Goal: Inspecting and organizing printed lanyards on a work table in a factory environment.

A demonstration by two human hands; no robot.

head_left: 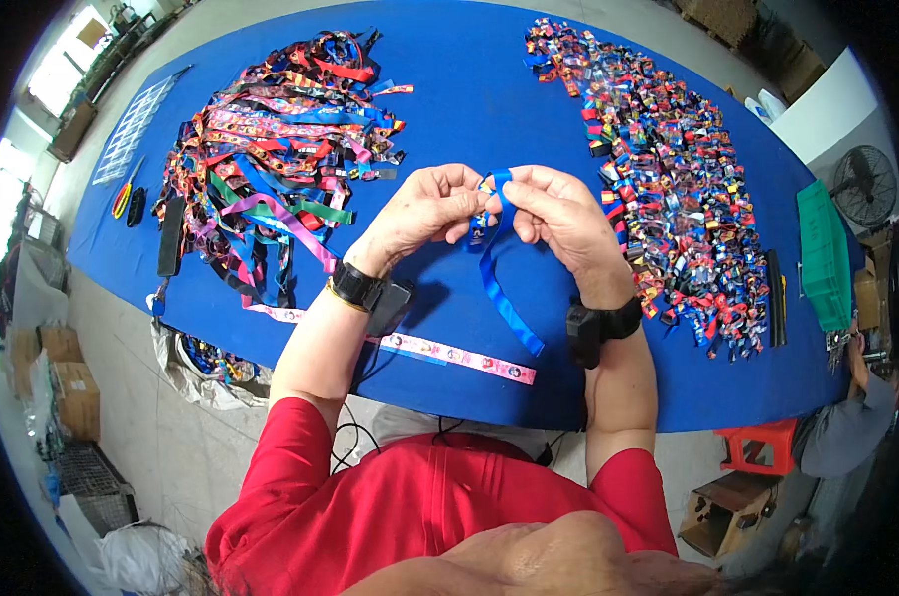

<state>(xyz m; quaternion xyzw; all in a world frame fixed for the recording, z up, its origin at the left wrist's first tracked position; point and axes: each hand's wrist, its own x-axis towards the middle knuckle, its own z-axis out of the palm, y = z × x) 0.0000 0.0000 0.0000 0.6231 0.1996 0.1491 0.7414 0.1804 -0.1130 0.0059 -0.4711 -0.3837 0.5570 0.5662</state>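
A blue ribbon strap (pixel 501 288) hangs in a loop between my two hands over the middle of the table, its loose tail slanting down to the right. My left hand (pixel 437 207) pinches a patterned part of the strap, and my right hand (pixel 558 211) pinches the plain blue part near the top of the loop. Both sets of fingers are closed and nearly meet. Just nearer to me, a pink printed strap (pixel 459 358) lies flat along the table. To the left spreads a heap of loose colourful straps (pixel 271 149).
The blue tablecloth (pixel 459 70) covers the table. On the right lies a long pile of bundled straps (pixel 678 189), with a green crate (pixel 825 256) past it. Scissors (pixel 124 199) and a white wire grid (pixel 137 124) lie at the far left. Another person (pixel 851 422) is at the right edge.
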